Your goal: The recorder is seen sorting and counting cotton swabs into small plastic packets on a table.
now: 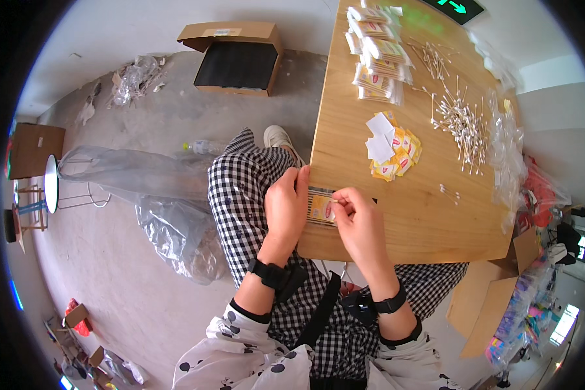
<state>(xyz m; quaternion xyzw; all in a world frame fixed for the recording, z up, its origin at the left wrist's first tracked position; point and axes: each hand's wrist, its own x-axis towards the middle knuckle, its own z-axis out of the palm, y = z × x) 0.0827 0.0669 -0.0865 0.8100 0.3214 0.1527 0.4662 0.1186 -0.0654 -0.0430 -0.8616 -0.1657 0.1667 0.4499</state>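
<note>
Your clear packet (320, 213), a yellow card inside, lies at the counter's (429, 224) near-left edge. Your left hand (286, 205) meets its left end, its grip hidden; your right hand's (359, 224) grip is pinched closed over its right part, contents unclear. Filled packets (378, 55) are stacked far left, beyond loose cards (403, 153).

Swab packet (320, 206), yellow card (318, 211), at table (448, 224) edge

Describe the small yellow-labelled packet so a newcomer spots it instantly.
On the light-brown wooden table, go to the near left corner. There the small yellow-labelled packet lies between the left hand and the right hand. Dark stripes show beside its label, and it lies apart from the stacked clear plastic packets farther off.
</note>
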